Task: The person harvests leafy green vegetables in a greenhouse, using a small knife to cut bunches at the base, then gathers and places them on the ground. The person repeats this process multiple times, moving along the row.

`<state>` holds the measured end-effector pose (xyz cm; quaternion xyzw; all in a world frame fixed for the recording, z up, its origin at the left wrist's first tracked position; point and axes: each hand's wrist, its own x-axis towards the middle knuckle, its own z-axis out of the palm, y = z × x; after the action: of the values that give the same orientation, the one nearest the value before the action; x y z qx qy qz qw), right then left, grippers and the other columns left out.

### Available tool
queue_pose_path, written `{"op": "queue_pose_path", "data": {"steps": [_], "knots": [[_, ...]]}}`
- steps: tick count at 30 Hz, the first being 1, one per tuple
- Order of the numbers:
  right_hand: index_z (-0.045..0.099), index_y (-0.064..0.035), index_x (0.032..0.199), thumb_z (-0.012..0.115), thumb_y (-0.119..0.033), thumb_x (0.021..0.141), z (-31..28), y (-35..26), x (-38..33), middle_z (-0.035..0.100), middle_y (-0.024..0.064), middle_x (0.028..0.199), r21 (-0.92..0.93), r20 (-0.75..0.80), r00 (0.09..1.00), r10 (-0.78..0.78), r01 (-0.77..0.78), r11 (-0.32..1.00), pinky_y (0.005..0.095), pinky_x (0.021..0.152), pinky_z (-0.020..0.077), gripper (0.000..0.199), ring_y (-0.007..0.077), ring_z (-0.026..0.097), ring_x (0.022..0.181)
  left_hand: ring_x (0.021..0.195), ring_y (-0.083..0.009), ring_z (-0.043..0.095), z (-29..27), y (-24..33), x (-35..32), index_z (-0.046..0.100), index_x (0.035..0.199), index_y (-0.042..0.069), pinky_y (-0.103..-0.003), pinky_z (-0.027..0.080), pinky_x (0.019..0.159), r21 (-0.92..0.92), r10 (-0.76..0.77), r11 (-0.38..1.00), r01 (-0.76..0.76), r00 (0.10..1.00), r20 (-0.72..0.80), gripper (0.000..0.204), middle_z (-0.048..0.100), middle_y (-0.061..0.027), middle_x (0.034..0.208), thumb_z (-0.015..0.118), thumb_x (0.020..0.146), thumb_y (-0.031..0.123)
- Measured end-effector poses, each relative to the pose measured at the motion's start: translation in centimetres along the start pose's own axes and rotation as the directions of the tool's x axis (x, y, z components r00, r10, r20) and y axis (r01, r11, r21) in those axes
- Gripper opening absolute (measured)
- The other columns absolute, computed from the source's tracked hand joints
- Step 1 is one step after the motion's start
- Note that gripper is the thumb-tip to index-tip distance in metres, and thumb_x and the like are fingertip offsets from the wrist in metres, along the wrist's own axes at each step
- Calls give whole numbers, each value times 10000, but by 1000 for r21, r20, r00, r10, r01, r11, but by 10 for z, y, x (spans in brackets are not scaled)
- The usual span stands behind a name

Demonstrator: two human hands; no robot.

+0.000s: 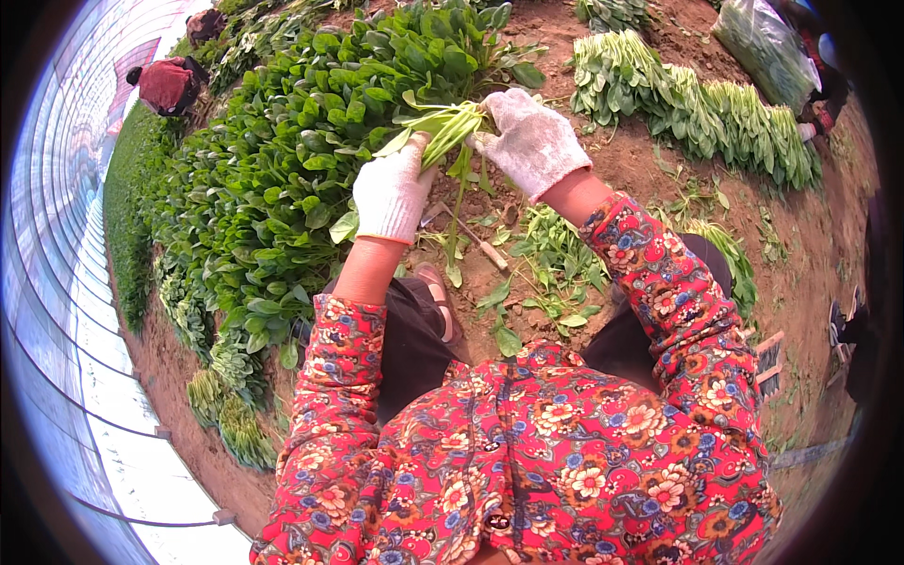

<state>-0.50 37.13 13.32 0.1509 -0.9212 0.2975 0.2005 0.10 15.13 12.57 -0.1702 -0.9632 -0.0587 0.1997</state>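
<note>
A small bunch of spinach (452, 126) is gripped between my hands, its pale stems running up to the right. My left hand (390, 196), in a white knit glove, closes around its lower left side. At the stem end, my right hand (533, 141) wears a soil-stained white glove and has its fingers pinched on the greens; the fingertips are partly hidden. One long leafy stalk (459, 215) hangs below the bunch. On the soil beneath lies a small hand tool with a wooden handle (492, 254), its metal end partly covered. Loose spinach leaves (562, 254) are scattered between my feet.
Growing spinach (292, 160) fills the bed ahead and left. Picked spinach lies in a row (697, 108) at far right, beside a filled clear plastic bag (767, 52) and another person. Someone in red (168, 87) crouches far left, near the curved plastic greenhouse wall (56, 235).
</note>
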Motion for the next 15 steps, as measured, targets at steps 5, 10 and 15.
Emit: {"op": "queue_pose_path", "data": {"steps": [5, 10, 15], "knots": [[621, -96, 1025, 627, -287, 919, 11, 7, 3, 662, 148, 942, -79, 13, 999, -32, 33, 996, 462, 766, 556, 218, 356, 679, 897, 767, -330, 700, 1, 2, -2, 646, 1220, 202, -419, 551, 661, 5, 28, 1000, -28, 999, -25, 404, 720, -118, 873, 759, 843, 293], [610, -94, 1031, 619, -198, 921, 6, 11, 2, 667, 133, 947, -154, 26, 997, -73, 76, 985, 444, 739, 554, 152, 347, 670, 880, 758, -329, 697, -3, -4, -5, 629, 1238, 208, -422, 546, 646, 42, 37, 998, -36, 999, -5, 427, 717, -110, 863, 764, 840, 282], [609, -58, 1008, 644, -206, 926, -20, 25, 11, 671, 175, 901, -131, -84, 993, -87, 75, 989, 459, 769, 541, 173, 377, 663, 888, 747, -332, 691, -4, -18, -9, 620, 1254, 212, -424, 544, 652, 75, 13, 997, -15, 1000, 25, 436, 715, -108, 860, 763, 846, 271]]}}
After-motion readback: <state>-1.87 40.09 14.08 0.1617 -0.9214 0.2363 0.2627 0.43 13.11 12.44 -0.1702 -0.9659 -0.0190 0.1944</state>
